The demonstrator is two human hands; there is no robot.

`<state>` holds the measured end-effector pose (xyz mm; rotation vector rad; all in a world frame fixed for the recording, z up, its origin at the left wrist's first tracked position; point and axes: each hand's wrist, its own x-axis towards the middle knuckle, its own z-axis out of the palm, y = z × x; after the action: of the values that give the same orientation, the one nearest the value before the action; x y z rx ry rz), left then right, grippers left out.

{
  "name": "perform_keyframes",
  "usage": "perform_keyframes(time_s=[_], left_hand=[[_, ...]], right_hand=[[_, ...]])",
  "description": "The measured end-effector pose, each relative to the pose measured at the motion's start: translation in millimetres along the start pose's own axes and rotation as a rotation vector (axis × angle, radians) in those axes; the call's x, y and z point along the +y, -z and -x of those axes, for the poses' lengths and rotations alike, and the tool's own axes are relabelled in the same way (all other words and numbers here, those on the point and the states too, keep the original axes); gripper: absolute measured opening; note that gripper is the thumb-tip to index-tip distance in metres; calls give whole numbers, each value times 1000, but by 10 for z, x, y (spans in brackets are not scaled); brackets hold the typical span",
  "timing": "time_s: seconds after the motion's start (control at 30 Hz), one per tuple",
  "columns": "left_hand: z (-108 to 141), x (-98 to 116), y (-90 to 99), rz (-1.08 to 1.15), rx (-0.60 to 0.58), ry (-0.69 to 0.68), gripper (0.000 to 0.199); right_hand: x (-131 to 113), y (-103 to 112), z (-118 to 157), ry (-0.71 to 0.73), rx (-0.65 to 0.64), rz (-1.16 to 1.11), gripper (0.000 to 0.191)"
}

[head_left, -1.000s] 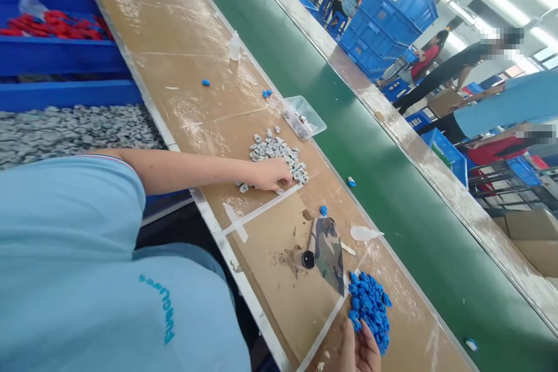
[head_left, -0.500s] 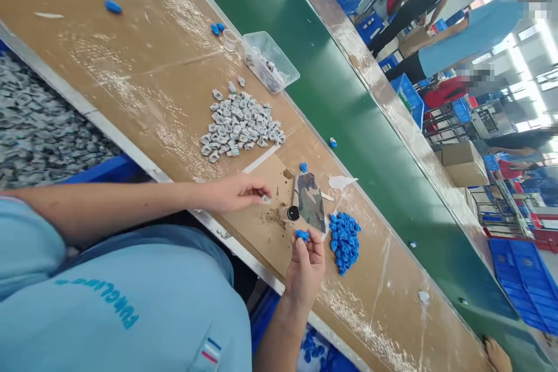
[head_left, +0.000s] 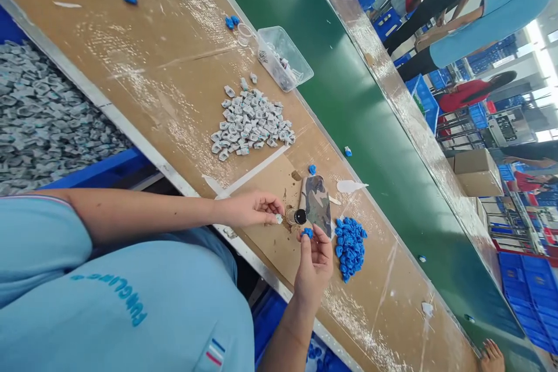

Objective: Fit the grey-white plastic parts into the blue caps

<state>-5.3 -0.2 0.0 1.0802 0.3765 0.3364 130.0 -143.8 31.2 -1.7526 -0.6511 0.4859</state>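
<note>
My left hand (head_left: 255, 209) is closed, pinching a small grey-white plastic piece (head_left: 278, 218) at the fingertips. Between thumb and fingers my right hand (head_left: 314, 261) grips a small blue plastic piece (head_left: 307, 233). The two pieces are apart. Just beyond them stands a small clear jar with a dark round top (head_left: 300, 217), on a stained cardboard sheet (head_left: 265, 244). A flat camouflage-patterned object (head_left: 320, 200) lies behind the jar. To the right is a heap of blue pieces (head_left: 350, 249); farther up the table sits a heap of grey-white pieces (head_left: 253, 125).
A clear plastic tub (head_left: 285, 58) with small parts stands by the green conveyor belt (head_left: 322, 70). A blue bin (head_left: 104, 168) full of grey pieces is at the left. Another person's hand (head_left: 492, 356) shows at the lower right. People stand across the belt.
My left hand has moved right and slightly down, bringing the grey-white piece closer to the blue one. The blue piece has turned in my right hand. The whole view has shifted slightly.
</note>
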Motion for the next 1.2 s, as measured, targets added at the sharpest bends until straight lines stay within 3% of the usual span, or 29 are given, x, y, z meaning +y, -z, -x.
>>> perform_keyframes(time_s=[0.2,0.37,0.77,1.0,1.2], left_hand=[[-19,-73,13,37,15,-19,24],[-11,-59,7,87,17,-10,25],[-20,-87,4,122,30,-15,24],[-20,-99,3,134,48,-40,26],[2,-79,-1,108,52,3,27]], right_hand=[[-77,108,-166,312,-76,448,29],[-131,100,-262,390,-92,671,27],[-152,66,-286,657,-112,788,21],[-152,90,-287,572,-107,730,21],[-154,29,-122,208,-63,340,27]])
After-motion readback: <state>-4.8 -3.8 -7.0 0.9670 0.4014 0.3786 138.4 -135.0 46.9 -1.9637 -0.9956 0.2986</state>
